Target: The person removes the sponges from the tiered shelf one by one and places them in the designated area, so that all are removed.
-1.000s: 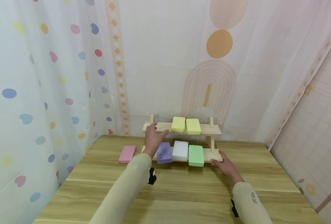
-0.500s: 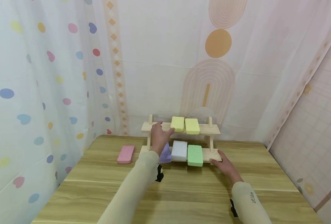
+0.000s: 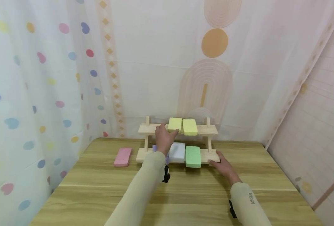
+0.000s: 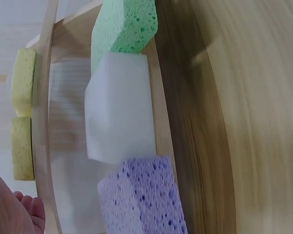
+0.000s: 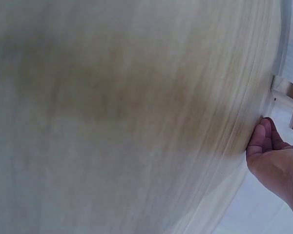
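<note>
While the left yellow sponge (image 3: 175,123), mid-frame on the upper shelf (image 3: 205,129), is flanked by the left hand (image 3: 164,138), thumb and fingers parted, contact unclear, the right hand (image 3: 224,169) is placed at the end of the lower shelf (image 3: 207,155), its grip uncertain; "Let" is printed on the right sleeve (image 3: 244,201), the rest blurred.

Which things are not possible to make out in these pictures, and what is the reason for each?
- Head view: much of the purple sponge, behind the left hand and left sleeve.
- Left wrist view: the left hand's full grip, cut off by the left edge.
- Right wrist view: how the right hand meets the shelf, cut off by the right edge.
- Head view: the sleeve lettering, too small.
</note>
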Action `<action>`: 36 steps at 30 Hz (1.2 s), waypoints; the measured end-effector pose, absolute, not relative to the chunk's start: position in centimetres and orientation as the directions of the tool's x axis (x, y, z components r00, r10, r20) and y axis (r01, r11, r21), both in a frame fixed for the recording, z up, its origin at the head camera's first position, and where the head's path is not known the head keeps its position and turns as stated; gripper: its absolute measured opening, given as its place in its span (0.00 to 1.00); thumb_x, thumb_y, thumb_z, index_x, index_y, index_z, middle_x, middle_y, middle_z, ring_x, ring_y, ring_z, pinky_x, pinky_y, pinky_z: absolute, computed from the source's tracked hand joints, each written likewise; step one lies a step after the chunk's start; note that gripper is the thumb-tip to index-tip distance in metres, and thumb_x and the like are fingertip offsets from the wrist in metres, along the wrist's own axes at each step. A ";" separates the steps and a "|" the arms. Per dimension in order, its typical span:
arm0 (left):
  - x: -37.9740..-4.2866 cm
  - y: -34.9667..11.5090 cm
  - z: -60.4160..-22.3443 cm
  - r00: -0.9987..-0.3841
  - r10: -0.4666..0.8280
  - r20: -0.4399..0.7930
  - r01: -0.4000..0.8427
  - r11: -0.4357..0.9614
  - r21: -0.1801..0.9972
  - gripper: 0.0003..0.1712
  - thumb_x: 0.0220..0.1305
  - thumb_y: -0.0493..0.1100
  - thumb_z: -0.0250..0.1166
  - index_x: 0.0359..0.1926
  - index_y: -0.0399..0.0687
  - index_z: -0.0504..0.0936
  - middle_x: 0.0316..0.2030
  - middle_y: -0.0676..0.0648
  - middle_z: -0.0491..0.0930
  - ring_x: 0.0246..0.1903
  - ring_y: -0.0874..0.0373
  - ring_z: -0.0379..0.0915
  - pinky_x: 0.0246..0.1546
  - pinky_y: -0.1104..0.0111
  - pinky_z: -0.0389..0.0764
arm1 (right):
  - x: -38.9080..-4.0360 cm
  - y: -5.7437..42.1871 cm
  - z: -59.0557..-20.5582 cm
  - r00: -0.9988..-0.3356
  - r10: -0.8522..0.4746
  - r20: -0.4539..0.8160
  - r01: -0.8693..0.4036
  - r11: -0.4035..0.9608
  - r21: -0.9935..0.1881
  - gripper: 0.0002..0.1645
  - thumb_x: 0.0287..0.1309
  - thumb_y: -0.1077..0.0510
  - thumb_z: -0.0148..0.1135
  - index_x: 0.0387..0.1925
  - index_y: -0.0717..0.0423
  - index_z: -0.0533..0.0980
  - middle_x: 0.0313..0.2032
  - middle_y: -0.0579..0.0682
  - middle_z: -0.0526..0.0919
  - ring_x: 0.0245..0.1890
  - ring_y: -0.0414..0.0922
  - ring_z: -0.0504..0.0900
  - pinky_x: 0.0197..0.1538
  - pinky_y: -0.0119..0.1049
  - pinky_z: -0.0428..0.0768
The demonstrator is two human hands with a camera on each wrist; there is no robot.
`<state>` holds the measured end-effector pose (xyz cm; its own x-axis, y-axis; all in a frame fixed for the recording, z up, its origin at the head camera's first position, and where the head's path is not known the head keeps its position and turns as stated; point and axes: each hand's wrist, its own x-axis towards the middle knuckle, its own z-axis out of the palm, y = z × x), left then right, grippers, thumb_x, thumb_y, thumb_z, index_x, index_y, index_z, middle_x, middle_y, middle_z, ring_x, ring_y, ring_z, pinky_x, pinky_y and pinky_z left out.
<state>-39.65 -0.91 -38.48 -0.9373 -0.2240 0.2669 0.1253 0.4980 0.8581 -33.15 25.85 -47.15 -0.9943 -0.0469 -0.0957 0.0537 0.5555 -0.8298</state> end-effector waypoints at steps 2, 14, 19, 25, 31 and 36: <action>-39.8 -0.8 -38.6 -0.935 -0.231 0.269 0.121 0.504 0.855 0.45 0.59 0.55 0.72 0.69 0.36 0.65 0.63 0.35 0.64 0.62 0.41 0.61 0.60 0.50 0.68 | -33.0 25.7 -47.0 -0.994 -0.049 -0.093 0.051 0.551 -0.833 0.51 0.70 0.41 0.54 0.78 0.57 0.39 0.75 0.69 0.43 0.73 0.68 0.43 0.69 0.65 0.48; -40.6 -0.7 -39.3 -0.925 -0.264 0.273 0.086 0.554 0.828 0.47 0.58 0.57 0.72 0.69 0.35 0.65 0.61 0.34 0.65 0.61 0.40 0.61 0.59 0.50 0.69 | -32.9 25.1 -47.4 -0.996 -0.048 -0.073 0.037 0.529 -0.848 0.52 0.69 0.41 0.55 0.78 0.58 0.40 0.75 0.69 0.44 0.73 0.68 0.44 0.68 0.66 0.49; -40.8 -0.4 -39.4 -0.918 -0.278 0.282 0.074 0.578 0.813 0.47 0.56 0.58 0.73 0.68 0.35 0.67 0.61 0.33 0.66 0.60 0.39 0.61 0.59 0.50 0.69 | -32.8 24.9 -47.3 -0.996 -0.035 -0.082 0.050 0.540 -0.840 0.50 0.70 0.43 0.55 0.78 0.58 0.41 0.75 0.68 0.45 0.73 0.67 0.44 0.69 0.65 0.49; -40.8 -0.3 -39.7 -0.905 -0.295 0.307 0.066 0.615 0.786 0.47 0.55 0.59 0.74 0.65 0.33 0.69 0.58 0.33 0.68 0.57 0.39 0.63 0.55 0.51 0.71 | -32.6 24.7 -47.4 -0.995 -0.034 -0.091 0.059 0.531 -0.846 0.51 0.70 0.42 0.55 0.78 0.57 0.41 0.75 0.67 0.44 0.73 0.66 0.44 0.69 0.65 0.49; -40.6 -0.3 -39.6 -0.896 -0.312 0.315 0.045 0.643 0.764 0.47 0.54 0.61 0.74 0.63 0.33 0.71 0.56 0.34 0.69 0.54 0.40 0.63 0.52 0.52 0.72 | -33.1 24.6 -47.8 -0.995 -0.036 -0.091 0.058 0.531 -0.845 0.52 0.69 0.41 0.56 0.78 0.56 0.41 0.75 0.68 0.45 0.73 0.67 0.45 0.69 0.65 0.50; -40.6 -0.3 -39.6 -0.892 -0.317 0.321 0.027 0.673 0.739 0.46 0.53 0.61 0.74 0.61 0.32 0.72 0.55 0.34 0.70 0.52 0.40 0.64 0.49 0.52 0.73 | -33.2 24.4 -47.9 -0.995 -0.039 -0.087 0.053 0.534 -0.844 0.51 0.69 0.42 0.56 0.78 0.57 0.41 0.74 0.69 0.46 0.73 0.67 0.45 0.69 0.65 0.51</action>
